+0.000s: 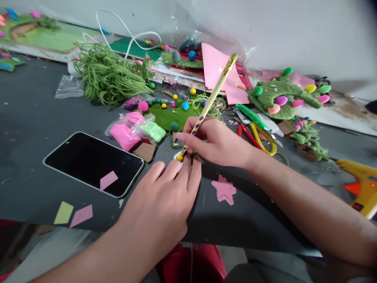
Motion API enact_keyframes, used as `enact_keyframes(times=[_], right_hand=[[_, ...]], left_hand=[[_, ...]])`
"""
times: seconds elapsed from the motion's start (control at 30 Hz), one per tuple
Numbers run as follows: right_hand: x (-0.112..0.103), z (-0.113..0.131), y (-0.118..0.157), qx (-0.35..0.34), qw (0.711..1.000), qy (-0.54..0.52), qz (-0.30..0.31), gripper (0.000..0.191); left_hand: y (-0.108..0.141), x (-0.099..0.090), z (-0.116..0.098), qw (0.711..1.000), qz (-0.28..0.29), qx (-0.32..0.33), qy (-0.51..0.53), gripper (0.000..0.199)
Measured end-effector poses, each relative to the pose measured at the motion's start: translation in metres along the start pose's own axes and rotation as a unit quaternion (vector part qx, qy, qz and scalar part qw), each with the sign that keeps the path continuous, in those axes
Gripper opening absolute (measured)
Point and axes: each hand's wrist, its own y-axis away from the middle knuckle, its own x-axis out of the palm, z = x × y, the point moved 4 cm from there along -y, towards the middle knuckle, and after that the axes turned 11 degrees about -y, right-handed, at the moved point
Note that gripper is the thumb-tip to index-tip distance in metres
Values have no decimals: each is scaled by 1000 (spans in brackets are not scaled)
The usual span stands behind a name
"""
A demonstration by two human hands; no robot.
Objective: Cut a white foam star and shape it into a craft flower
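Black-screened phone (88, 163) at left, pink scrap (108, 181) overlapping its edge; green yarn heap (113, 76) behind (white cable (134, 38) looping past it); yellow-handled scissors (273, 148) right; yellow glue gun (361, 177) far right, red light lit.

Phone (85, 157) left, glue gun (365, 173) right

On the table (244, 228), one paper scrap (108, 181) lies on the phone, two more scraps (63, 213) before it. The yarn (112, 76) sits behind. Between phone and glue gun are the left hand (165, 192) and the right hand (218, 141), the pencil (210, 102) in the latter. Scissors (274, 147) lie beyond the right hand.
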Motion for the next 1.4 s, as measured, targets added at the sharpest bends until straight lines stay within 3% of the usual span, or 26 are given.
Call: enact_keyframes(times=[0.27,0.4,0.67,0.9,1.13,1.4], right_hand=[[2,11,1,-67,994,89,1,28],[5,17,3,-84,987,139,3,20],[8,22,2,-78,983,163,24,18],[7,24,3,-55,983,174,11,20],[9,24,3,-52,980,192,21,19],[8,32,2,-52,972,228,26,21]], left_hand=[[2,1,-1,1000,-3,1,-11,64],[2,0,-3,1000,-10,-1,-17,61],[1,-1,-5,1000,-16,-3,-24,49],[2,1,-4,1000,-14,1,-16,55],[1,0,-4,1000,-10,-1,-14,42],[-1,1,-6,1000,0,2,-10,49]])
